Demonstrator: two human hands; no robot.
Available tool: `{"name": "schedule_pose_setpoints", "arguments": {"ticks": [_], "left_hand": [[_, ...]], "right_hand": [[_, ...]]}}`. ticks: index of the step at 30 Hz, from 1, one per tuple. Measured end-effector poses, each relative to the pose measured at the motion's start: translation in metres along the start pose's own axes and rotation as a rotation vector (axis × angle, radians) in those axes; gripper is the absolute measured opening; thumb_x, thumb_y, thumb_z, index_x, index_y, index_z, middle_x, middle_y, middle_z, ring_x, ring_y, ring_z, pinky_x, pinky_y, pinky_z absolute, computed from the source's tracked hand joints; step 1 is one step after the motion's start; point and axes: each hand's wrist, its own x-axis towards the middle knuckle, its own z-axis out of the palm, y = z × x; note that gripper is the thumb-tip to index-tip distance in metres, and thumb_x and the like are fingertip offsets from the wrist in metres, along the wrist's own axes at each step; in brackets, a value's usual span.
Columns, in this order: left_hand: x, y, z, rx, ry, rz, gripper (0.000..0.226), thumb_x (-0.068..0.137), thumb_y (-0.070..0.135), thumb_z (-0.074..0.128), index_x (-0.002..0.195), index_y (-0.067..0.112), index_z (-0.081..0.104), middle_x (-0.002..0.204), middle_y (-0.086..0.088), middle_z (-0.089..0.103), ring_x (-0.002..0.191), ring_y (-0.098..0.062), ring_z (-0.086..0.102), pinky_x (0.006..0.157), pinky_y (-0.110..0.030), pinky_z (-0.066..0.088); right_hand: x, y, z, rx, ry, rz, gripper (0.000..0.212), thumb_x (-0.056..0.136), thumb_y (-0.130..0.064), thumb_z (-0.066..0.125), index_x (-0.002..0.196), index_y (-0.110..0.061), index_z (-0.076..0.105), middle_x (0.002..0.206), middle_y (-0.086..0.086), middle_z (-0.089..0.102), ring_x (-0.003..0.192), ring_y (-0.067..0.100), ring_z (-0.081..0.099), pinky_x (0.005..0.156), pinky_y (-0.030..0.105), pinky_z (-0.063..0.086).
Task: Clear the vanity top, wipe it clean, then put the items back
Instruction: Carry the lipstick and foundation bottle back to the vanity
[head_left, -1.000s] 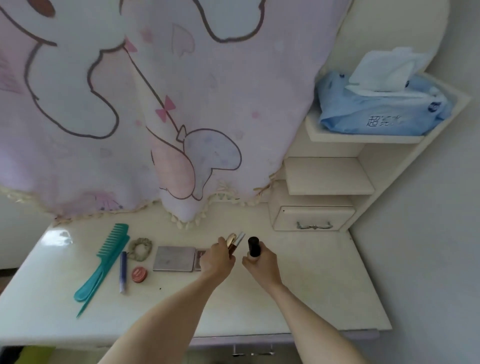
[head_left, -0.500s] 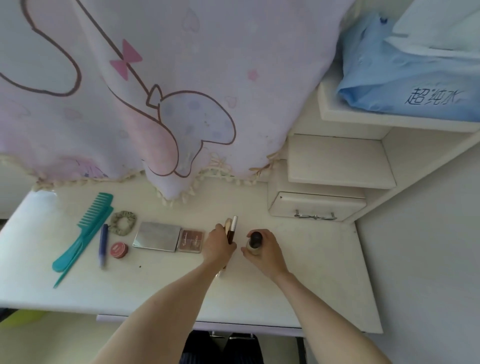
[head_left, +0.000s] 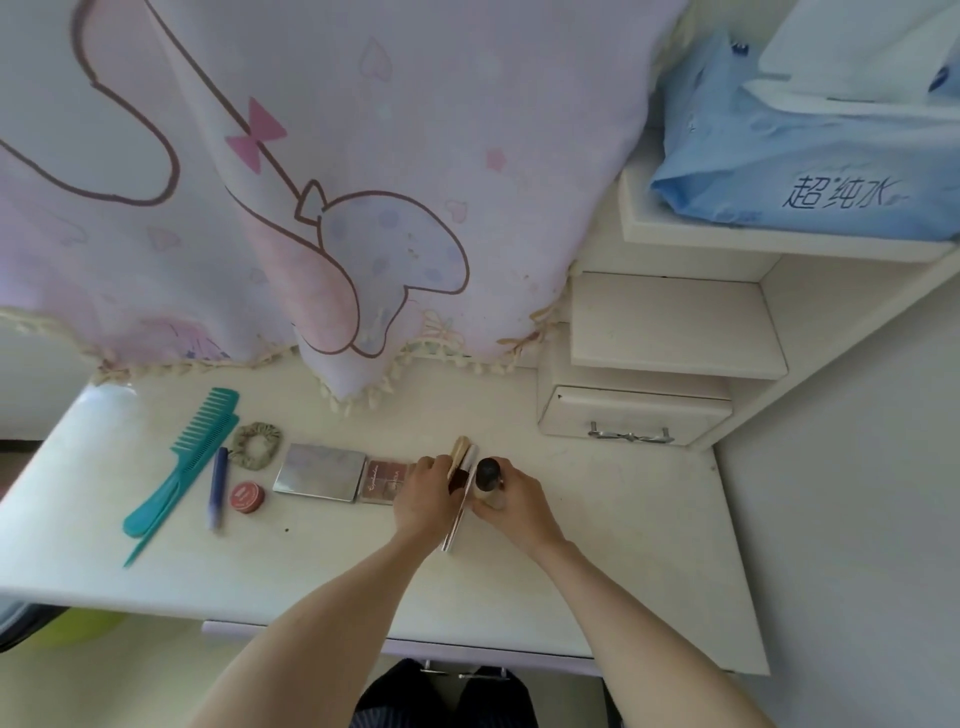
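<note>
Lowered since a second ago: your right hand (head_left: 511, 501), which then held the small bottle (head_left: 489, 480) clear of the surface and now has it down on the vanity top (head_left: 623, 519), upright, dark cap uppermost, fingers curled round its pale body. Item, left hand (head_left: 423, 496): closed on a bundle of slim makeup brushes (head_left: 461, 470), bristle tips pointing away from you, silver handles running back past the palm toward the front edge; how many are in the bundle cannot be made out. Both hands sit just beside each other, likely because you are adding these pieces to the right-hand end of a row. Item, blush palette (head_left: 385, 474): flat, touching the left hand's far side. Item, silver compact (head_left: 321, 472): flat, abutting the palette. Item, round red tin (head_left: 248, 497); green scrunchie (head_left: 256, 444); blue pen-like stick (head_left: 218, 486); teal comb (head_left: 184, 460) with a second, tail-handled comb lying beside it. All lie in one line, near one another, which reads as an orderly return of goods rather than a clearing. Item, fringed cartoon cloth (head_left: 337, 208): hangs over the rear of the top. Item, small drawer (head_left: 634, 418) and shelves at right rear; blue wet-wipe pack (head_left: 810, 171) on the upper shelf.
</note>
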Motion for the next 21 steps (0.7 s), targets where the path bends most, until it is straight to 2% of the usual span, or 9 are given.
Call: {"name": "schedule_pose_setpoints", "arguments": {"ticks": [3, 7, 12, 14, 16, 17, 19, 21], "left_hand": [[-0.001, -0.014, 0.000, 0.058, -0.010, 0.088, 0.027, 0.091, 0.026, 0.050, 0.115, 0.017, 0.058, 0.116, -0.002, 0.054, 0.107, -0.023, 0.049, 0.071, -0.028, 0.040], [0.000, -0.028, 0.000, 0.014, -0.018, 0.097, 0.025, 0.091, 0.022, 0.048, 0.110, 0.015, 0.062, 0.114, -0.003, 0.055, 0.103, -0.023, 0.052, 0.072, -0.029, 0.041], [-0.003, -0.029, -0.010, 0.022, -0.011, 0.143, 0.024, 0.091, 0.019, 0.045, 0.109, 0.018, 0.060, 0.105, -0.002, 0.057, 0.100, -0.023, 0.052, 0.072, -0.031, 0.044], [-0.004, -0.030, -0.014, 0.050, -0.010, 0.167, 0.026, 0.089, 0.016, 0.045, 0.112, 0.019, 0.058, 0.106, -0.002, 0.056, 0.103, -0.024, 0.050, 0.072, -0.031, 0.043], [-0.005, -0.033, -0.020, 0.117, 0.021, 0.201, 0.029, 0.087, 0.015, 0.048, 0.114, 0.019, 0.057, 0.107, -0.001, 0.058, 0.104, -0.024, 0.051, 0.075, -0.033, 0.044], [-0.005, -0.035, -0.023, 0.194, 0.047, 0.251, 0.030, 0.082, 0.017, 0.056, 0.112, 0.019, 0.059, 0.105, -0.001, 0.060, 0.102, -0.024, 0.055, 0.077, -0.035, 0.046], [-0.006, -0.040, -0.026, 0.379, 0.059, 0.342, 0.045, 0.059, 0.030, 0.078, 0.100, 0.020, 0.066, 0.093, 0.001, 0.066, 0.091, -0.022, 0.064, 0.073, -0.037, 0.051], [-0.007, -0.048, -0.025, 0.485, 0.077, 0.379, 0.060, 0.040, 0.043, 0.083, 0.094, 0.020, 0.069, 0.092, -0.002, 0.069, 0.087, -0.023, 0.067, 0.071, -0.044, 0.053]], "right_hand": [[0.003, -0.004, 0.005, 0.002, -0.022, -0.002, 0.046, 0.076, -0.029, 0.074, 0.115, -0.014, 0.054, 0.099, 0.000, 0.065, 0.085, 0.014, 0.055, 0.074, 0.024, 0.043], [0.006, -0.011, 0.012, 0.017, -0.038, -0.006, 0.046, 0.078, -0.030, 0.073, 0.117, -0.014, 0.054, 0.101, 0.000, 0.065, 0.084, 0.013, 0.053, 0.074, 0.025, 0.042], [0.008, -0.014, 0.013, -0.050, -0.049, -0.044, 0.044, 0.076, -0.030, 0.071, 0.115, -0.019, 0.052, 0.103, -0.001, 0.063, 0.096, 0.019, 0.056, 0.070, 0.023, 0.036], [0.006, -0.011, 0.007, -0.103, -0.074, -0.043, 0.057, 0.075, -0.029, 0.071, 0.126, -0.023, 0.047, 0.114, -0.001, 0.059, 0.109, 0.020, 0.051, 0.077, 0.025, 0.039], [0.001, -0.007, -0.002, -0.241, -0.092, -0.064, 0.069, 0.078, -0.028, 0.067, 0.139, -0.020, 0.036, 0.131, 0.001, 0.049, 0.124, 0.020, 0.042, 0.095, 0.027, 0.037], [-0.002, -0.003, -0.006, -0.360, -0.094, -0.095, 0.071, 0.080, -0.028, 0.065, 0.142, -0.018, 0.031, 0.138, 0.003, 0.043, 0.130, 0.022, 0.036, 0.103, 0.028, 0.031], [-0.010, 0.005, -0.012, -0.618, -0.124, -0.092, 0.073, 0.086, -0.036, 0.056, 0.146, -0.018, 0.020, 0.151, 0.006, 0.026, 0.139, 0.029, 0.019, 0.114, 0.035, 0.017], [-0.019, 0.012, -0.013, -0.765, -0.175, 0.015, 0.073, 0.090, -0.047, 0.046, 0.149, -0.023, 0.009, 0.157, 0.005, 0.008, 0.143, 0.033, 0.002, 0.115, 0.044, 0.005]]}}
